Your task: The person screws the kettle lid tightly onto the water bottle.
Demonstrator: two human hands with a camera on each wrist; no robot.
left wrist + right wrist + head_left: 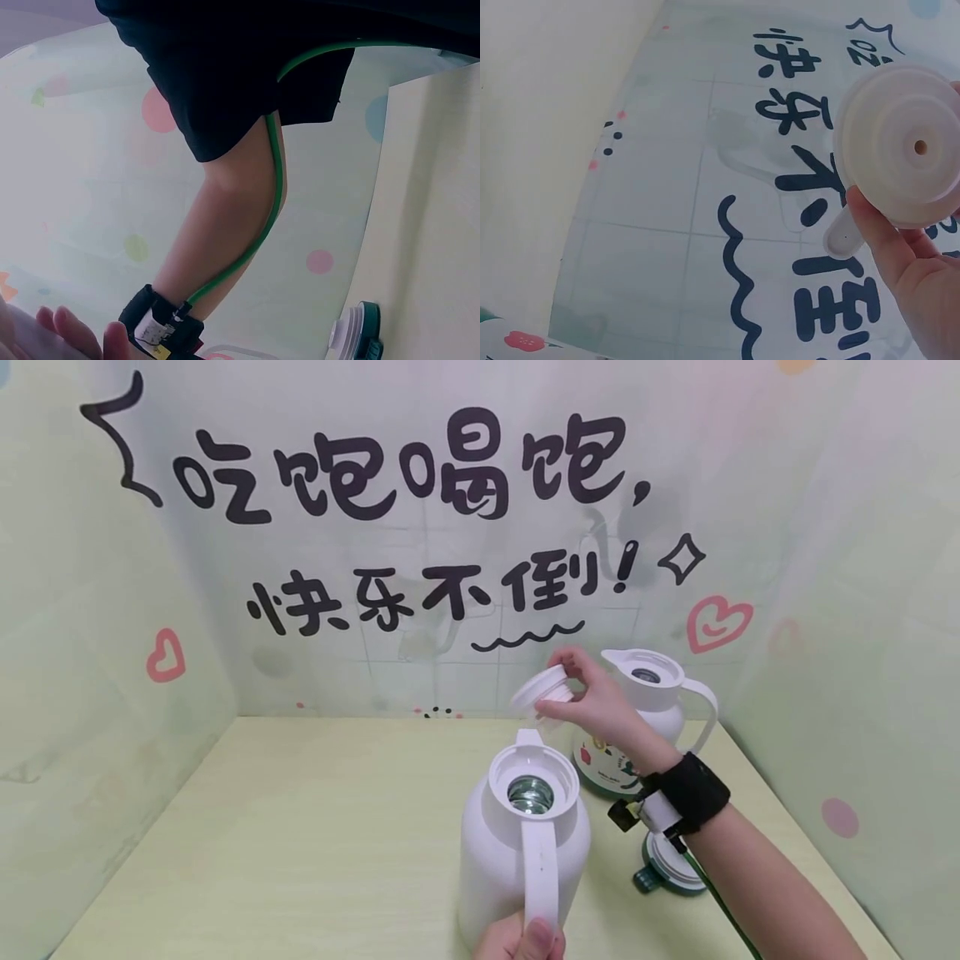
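Observation:
My left hand (504, 940) grips the lower handle (540, 868) of a white vacuum jug (486, 843), which is lidless, its silvery inner glass showing in the mouth. Above and just behind its spout, my right hand (600, 702) pinches a white jug lid (542, 687) by its edge, holding it tilted in the air. From the right wrist, the lid's round underside (889, 142) shows a small hole in the middle, and a tab sticks out beside the fingers. In the left wrist view, only part of my left hand (71, 330) appears at the lower corner.
A second white vacuum jug (652, 696), also lidless and with a printed base, stands behind my right forearm. A dark green and white lid (678, 875) lies on the pale table (300, 843) at right. Printed curtains surround the table; a green cable runs along the right arm.

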